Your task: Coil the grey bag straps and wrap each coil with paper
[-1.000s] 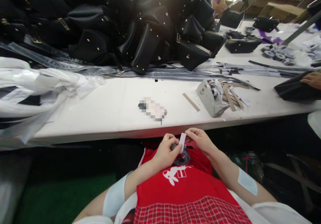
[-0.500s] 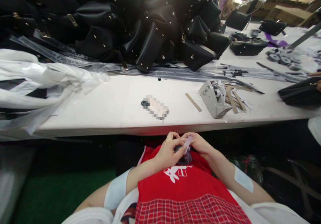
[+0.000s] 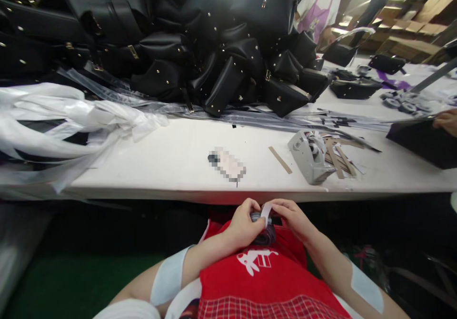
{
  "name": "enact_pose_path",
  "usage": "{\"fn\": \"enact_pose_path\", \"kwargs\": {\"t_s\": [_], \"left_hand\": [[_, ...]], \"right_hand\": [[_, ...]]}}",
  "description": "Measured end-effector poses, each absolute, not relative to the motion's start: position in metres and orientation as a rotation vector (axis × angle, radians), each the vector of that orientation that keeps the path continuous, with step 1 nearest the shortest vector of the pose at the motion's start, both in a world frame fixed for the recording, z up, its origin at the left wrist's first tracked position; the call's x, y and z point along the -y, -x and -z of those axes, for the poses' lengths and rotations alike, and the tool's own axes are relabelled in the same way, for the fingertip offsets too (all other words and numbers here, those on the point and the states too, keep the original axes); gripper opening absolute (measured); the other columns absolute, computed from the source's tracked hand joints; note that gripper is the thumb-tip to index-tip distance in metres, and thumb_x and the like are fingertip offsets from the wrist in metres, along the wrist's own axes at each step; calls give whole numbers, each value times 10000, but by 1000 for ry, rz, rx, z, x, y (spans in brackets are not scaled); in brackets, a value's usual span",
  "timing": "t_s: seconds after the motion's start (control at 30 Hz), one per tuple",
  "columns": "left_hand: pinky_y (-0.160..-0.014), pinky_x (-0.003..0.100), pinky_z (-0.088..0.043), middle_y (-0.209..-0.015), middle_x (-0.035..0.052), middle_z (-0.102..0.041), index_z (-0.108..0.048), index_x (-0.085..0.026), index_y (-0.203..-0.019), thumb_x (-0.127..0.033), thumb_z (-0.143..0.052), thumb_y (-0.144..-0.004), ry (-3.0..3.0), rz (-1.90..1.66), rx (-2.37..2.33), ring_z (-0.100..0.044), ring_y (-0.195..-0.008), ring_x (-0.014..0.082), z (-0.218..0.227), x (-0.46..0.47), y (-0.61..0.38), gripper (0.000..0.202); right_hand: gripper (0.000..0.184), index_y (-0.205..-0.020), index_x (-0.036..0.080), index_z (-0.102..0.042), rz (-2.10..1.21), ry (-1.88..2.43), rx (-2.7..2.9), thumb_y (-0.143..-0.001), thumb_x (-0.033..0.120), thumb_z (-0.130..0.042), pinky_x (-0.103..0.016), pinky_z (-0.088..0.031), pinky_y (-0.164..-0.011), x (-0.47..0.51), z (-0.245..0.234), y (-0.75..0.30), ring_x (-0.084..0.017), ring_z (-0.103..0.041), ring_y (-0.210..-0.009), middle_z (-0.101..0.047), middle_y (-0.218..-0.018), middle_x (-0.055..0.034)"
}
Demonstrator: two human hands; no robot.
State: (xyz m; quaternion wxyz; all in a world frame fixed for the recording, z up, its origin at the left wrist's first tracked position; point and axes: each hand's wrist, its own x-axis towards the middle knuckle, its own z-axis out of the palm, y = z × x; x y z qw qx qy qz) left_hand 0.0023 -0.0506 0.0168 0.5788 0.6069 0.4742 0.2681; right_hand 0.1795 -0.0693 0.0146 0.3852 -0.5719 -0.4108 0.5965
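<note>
In the head view my left hand (image 3: 243, 224) is closed around a dark grey coiled bundle (image 3: 266, 237), low in front of the red apron (image 3: 285, 281). Whether the coil is strap or cord, I cannot tell. A short whitish strip (image 3: 266, 212) lies across the top of the bundle, under the left thumb. My right hand (image 3: 291, 214) pinches the strip's upper end between thumb and fingers. Part of the bundle is hidden behind the left fingers. Both hands are just off the table's front edge, above my lap.
On the white table (image 3: 185, 166) lie a phone (image 3: 228, 164), a brown strip (image 3: 280, 160) and a grey tape dispenser (image 3: 303, 159) beside card scraps (image 3: 339, 157). Black bags (image 3: 228, 81) are piled behind. White wrapping (image 3: 82, 107) lies left. At right, another person's hand (image 3: 448, 121) touches a black bag (image 3: 421, 140).
My fingers have parted slightly, and more of the whitish strip shows between them. The view has tilted up a little. At right, the other person's bag has shifted and turned.
</note>
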Motion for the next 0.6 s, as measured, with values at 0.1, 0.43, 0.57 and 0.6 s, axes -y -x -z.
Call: {"fn": "enact_pose_path", "kwargs": {"t_s": [0.1,0.43,0.57,0.6], "left_hand": [[-634,248,-391,-742,-25,-547,-477,-185,-802,-139,-594,-656,-1443,-614,-1116,-506,-680,125,-13,51,-2,193],[-604,297,-428,-732,37,-639,-624,-166,-814,-264,-665,-656,-1320,-380,-1081,-574,-656,178,12,45,3,190],[-606,287,-446,-661,27,-635,-686,-129,-804,-259,-726,-559,-898,-341,-813,-564,-579,142,1,31,11,280],[-620,277,-448,-674,27,-639,-688,-121,-825,-243,-739,-536,-822,-398,-780,-566,-589,132,-5,29,13,318]], "right_hand": [[317,-811,145,-728,-1565,1419,1154,-714,446,-722,-306,-487,-721,67,-17,-182,-188,-627,-732,-716,-783,-55],[152,-728,234,-728,-1044,1549,1853,-781,218,-586,-334,-533,-679,69,-16,-174,-229,-669,-727,-723,-755,-39],[271,-1060,291,-690,-695,1329,2190,-874,213,-509,-370,-561,-818,84,-22,-177,-242,-666,-934,-705,-1032,-76],[341,-1192,288,-631,-605,1294,2229,-882,215,-511,-391,-544,-893,88,-24,-178,-251,-637,-1037,-670,-1147,-89]]}}
